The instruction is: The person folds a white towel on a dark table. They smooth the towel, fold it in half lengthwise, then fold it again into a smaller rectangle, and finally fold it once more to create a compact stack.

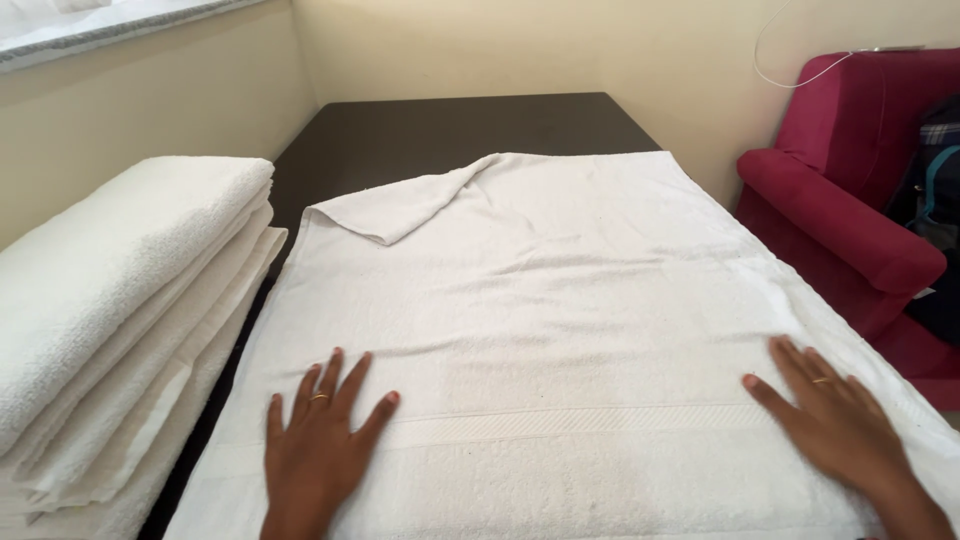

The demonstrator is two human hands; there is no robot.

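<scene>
On the dark table (400, 135) a white bath towel (560, 300) lay spread flat, covering most of the top, its long axis running away from me toward the far wall. My left hand (318, 440) pressed palm-down on the towel's near left part, fingers fanned apart and clamped on nothing. My right hand (835, 420) lay flat the same way near the towel's right edge, well apart from the left. The towel's far left corner (400, 205) was folded back over itself, pointing toward me. Left of the towel sat a stack of folded white towels (110, 300), cut off by the frame. Right of the towel stood a red armchair (860, 170), partly out of view, with a dark bag (935, 170) on it that I couldn't make out clearly.
</scene>
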